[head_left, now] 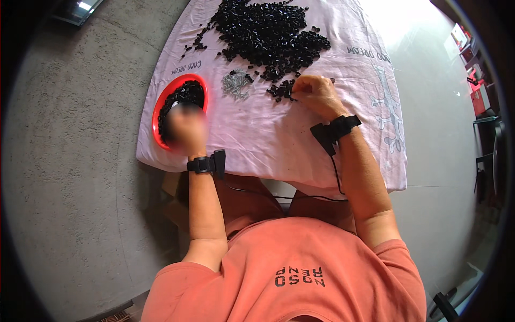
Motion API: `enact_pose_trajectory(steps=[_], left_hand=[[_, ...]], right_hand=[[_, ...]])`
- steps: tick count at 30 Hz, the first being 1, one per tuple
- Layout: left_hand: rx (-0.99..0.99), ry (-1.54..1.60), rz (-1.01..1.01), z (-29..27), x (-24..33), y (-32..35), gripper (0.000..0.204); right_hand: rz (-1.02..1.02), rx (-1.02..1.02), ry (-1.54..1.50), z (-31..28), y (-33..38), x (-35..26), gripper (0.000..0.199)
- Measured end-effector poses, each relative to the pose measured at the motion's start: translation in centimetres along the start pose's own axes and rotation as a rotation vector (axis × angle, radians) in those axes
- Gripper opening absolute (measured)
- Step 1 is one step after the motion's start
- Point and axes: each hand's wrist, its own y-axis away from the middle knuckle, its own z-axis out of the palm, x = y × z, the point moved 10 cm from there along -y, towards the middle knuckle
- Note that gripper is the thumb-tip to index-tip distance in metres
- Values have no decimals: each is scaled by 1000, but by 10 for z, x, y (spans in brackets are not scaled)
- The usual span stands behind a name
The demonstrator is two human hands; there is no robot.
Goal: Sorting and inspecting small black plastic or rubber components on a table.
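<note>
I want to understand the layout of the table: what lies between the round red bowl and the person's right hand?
In the head view, a small heap of silvery metal pieces lies on the pale pink cloth between the round red bowl and the right hand.

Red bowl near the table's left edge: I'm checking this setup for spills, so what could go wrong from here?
1. The red bowl sits close to the cloth's left edge, with the left hand over it; a nudge might tip black parts onto the floor.
2. The big pile of black parts lies loose, with strays scattered toward the left edge; they could roll off.
3. The right hand works beside the small metal pieces and may mix them in.
</note>
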Motion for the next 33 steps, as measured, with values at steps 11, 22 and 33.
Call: enact_pose_trajectory(steps=[11, 22, 33], left_hand=[[-503, 354, 329, 80, 156, 71, 9], [-654, 332, 336, 109, 175, 85, 10], [-750, 534, 58, 116, 153, 91, 10]], right_hand=[[-69, 113, 80, -14, 2, -4, 18], [133, 327, -141, -37, 0, 23, 9], [125, -73, -436, 13, 2, 10, 13]])
